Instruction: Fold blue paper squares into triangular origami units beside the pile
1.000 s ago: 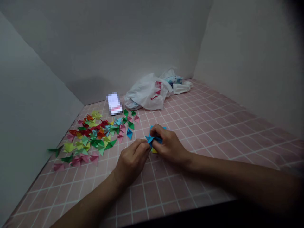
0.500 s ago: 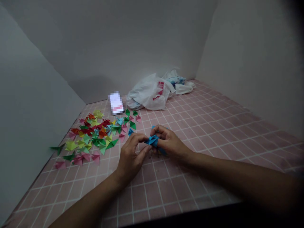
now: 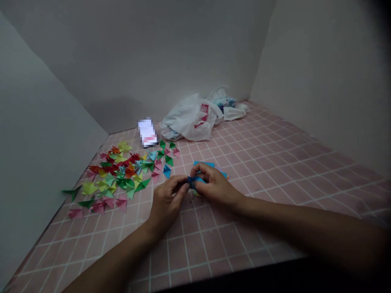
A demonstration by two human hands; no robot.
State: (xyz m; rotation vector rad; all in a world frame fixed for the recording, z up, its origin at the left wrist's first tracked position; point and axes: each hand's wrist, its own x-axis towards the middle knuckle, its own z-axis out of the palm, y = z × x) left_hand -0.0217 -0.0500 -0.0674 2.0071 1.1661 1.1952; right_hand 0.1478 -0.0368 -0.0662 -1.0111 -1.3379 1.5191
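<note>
Between my two hands is a small folded piece of blue origami paper [image 3: 195,179], held over the tiled-pattern surface. My left hand [image 3: 167,198] pinches its left end between thumb and fingers. The other end is gripped by my right hand [image 3: 215,185], whose fingers cover part of the folds. Behind my right hand lie flat blue paper sheets [image 3: 204,164], partly hidden by it. A finished-looking blue folded paper piece [image 3: 167,171] rests just beyond my left hand.
A spread of many-coloured folded paper pieces [image 3: 120,175] covers the left side. A lit phone [image 3: 148,132] lies behind them, beside a white plastic bag [image 3: 190,120] with red print. Further back sits a blue-and-white bundle [image 3: 225,101]. Walls [image 3: 171,49] enclose the pink checked surface [image 3: 275,162].
The blue paper in my hands has turned and now looks narrower and flatter. More of the blue sheets behind my right hand shows. Both hands stay in nearly the same place.
</note>
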